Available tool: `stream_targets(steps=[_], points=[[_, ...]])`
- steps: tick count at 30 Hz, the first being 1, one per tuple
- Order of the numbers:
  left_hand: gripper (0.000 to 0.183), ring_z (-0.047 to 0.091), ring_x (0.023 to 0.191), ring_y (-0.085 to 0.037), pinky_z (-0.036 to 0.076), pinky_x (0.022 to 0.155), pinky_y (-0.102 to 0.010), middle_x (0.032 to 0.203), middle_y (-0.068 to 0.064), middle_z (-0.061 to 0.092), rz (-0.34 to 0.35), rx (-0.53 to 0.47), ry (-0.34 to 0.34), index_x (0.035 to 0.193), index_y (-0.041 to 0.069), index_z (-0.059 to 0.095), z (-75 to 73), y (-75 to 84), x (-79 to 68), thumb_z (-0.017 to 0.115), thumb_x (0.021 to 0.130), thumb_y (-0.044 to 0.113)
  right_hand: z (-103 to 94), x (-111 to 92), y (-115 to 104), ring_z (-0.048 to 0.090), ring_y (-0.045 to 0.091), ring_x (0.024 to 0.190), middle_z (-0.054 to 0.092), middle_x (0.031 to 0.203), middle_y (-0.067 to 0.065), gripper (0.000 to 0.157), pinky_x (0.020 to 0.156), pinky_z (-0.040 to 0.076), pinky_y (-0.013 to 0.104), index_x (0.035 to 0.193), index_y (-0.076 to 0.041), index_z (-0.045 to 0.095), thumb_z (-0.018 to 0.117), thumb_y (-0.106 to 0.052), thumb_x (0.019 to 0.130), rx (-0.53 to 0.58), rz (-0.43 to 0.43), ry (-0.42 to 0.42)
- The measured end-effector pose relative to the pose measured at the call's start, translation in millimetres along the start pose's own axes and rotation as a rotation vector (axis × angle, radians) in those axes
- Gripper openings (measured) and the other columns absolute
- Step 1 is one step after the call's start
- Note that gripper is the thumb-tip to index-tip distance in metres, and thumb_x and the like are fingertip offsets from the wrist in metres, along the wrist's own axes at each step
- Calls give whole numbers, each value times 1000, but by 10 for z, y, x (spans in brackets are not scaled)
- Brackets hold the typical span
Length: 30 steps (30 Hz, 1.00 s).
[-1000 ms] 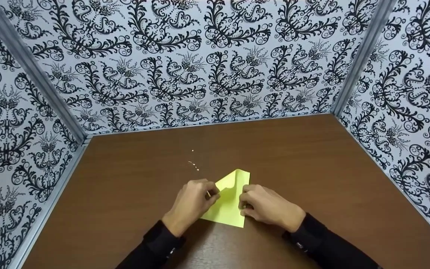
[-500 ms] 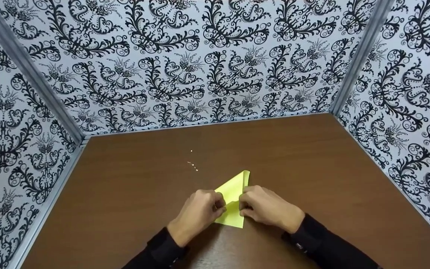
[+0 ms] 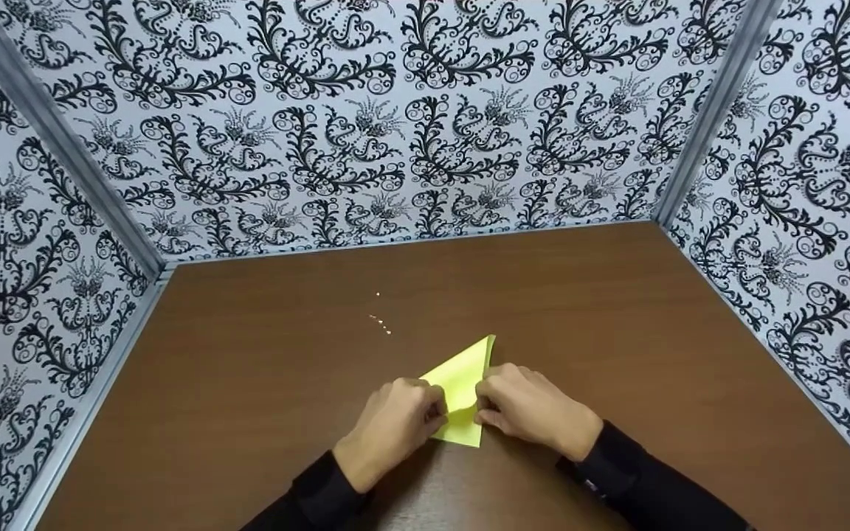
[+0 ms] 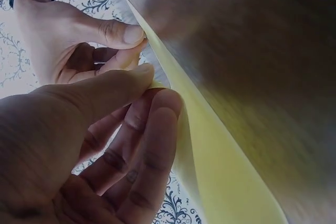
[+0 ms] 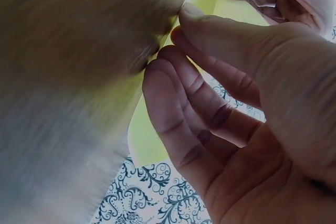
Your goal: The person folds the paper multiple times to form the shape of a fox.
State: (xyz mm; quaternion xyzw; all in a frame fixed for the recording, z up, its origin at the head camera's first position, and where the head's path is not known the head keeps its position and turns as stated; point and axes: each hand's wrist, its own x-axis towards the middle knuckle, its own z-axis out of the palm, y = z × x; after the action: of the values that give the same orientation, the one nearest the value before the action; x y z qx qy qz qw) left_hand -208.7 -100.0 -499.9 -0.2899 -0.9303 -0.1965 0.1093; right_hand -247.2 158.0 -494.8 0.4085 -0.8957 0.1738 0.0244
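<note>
A sheet of yellow paper (image 3: 462,380) lies on the brown table, its left part bent over toward the right edge. Thumb and fingers of my left hand (image 3: 399,417) pinch the turned-over flap, which stands raised in a curve in the left wrist view. My right hand (image 3: 532,405) holds the sheet's right edge between thumb and fingertips. In the right wrist view the paper (image 5: 144,137) runs behind those fingers, and my left thumb shows at the top. Parts of the sheet are hidden under both hands.
Several tiny pale specks (image 3: 382,324) lie on the table (image 3: 263,354) beyond my left hand. Patterned black-and-white walls (image 3: 366,147) with grey metal corner posts enclose the table at the back and sides.
My left hand has moved right and slightly toward me, carrying the flap over. The paper now looks narrower, its far corner closer to the right edge. My right hand has stayed in place.
</note>
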Motion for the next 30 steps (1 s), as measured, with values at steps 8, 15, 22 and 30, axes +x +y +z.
stream_targets(steps=[8, 15, 22, 30], points=[[21, 72, 72, -5, 56, 62, -23, 83, 8, 77, 4, 45, -11, 85, 23, 85, 8, 29, 7, 97, 91, 6, -11, -9, -4, 50, 1, 73, 64, 84, -4, 29, 62, 44, 20, 82, -18, 72, 95, -19, 100, -11, 25, 0], [21, 76, 72, -9, 58, 59, -27, 84, 9, 80, 14, 75, -10, 83, 25, 88, 17, 39, 14, 98, 88, 7, -6, 2, 3, 48, 2, 72, 60, 82, -5, 32, 61, 43, 21, 80, -17, 69, 97, -18, 97, -35, 12, 12], [16, 77, 74, -12, 59, 59, -31, 87, 8, 80, 19, 89, -49, 85, 25, 89, 34, 51, 17, 98, 90, 12, -5, 12, 16, 47, 1, 73, 59, 82, -6, 34, 63, 44, 20, 78, -17, 68, 97, -15, 96, -7, -5, 7], [21, 63, 67, -6, 51, 56, -27, 83, 4, 74, 42, 120, -70, 83, 23, 87, 31, 59, 22, 92, 93, 5, -117, 11, 22, 54, 0, 77, 69, 86, -4, 25, 68, 50, 19, 83, -16, 76, 96, -7, 95, 43, -23, -19]])
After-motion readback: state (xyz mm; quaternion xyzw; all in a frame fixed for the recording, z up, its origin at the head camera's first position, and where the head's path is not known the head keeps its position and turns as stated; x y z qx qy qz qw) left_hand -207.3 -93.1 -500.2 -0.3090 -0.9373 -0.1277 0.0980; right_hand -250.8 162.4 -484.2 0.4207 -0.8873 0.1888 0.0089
